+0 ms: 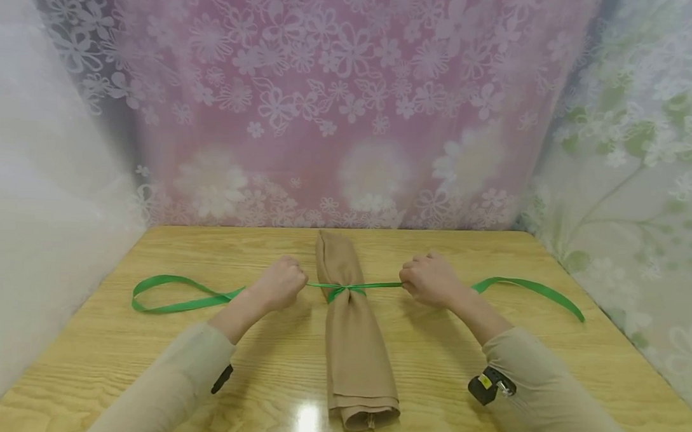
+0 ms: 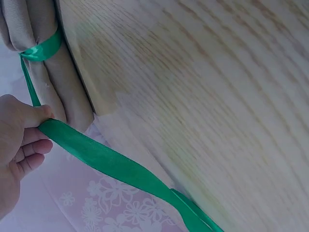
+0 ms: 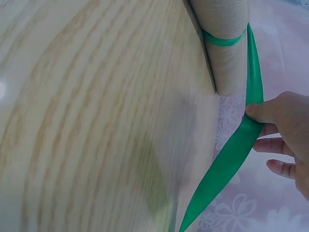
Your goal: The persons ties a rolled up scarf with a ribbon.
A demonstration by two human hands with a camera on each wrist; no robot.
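Note:
A rolled tan cloth (image 1: 357,356) lies lengthwise on the wooden table, cinched around its upper part by a green ribbon (image 1: 380,285). The ribbon crosses in a small knot on top of the roll. To the left of the roll, my left hand (image 1: 277,282) pinches one ribbon end between thumb and fingers. My right hand (image 1: 432,279) pinches the other end on the right side. Between both hands the ribbon runs straight and taut. In the left wrist view the ribbon's free tail (image 2: 111,157) trails past the thumb; the right wrist view shows the other tail (image 3: 222,159) hanging from the pinch.
The left tail loops on the table (image 1: 118,354), and the right tail curves toward the table's right side. Floral curtains (image 1: 349,114) stand behind the table's far edge and along both sides. A black wrist device (image 1: 489,384) sits at the right sleeve.

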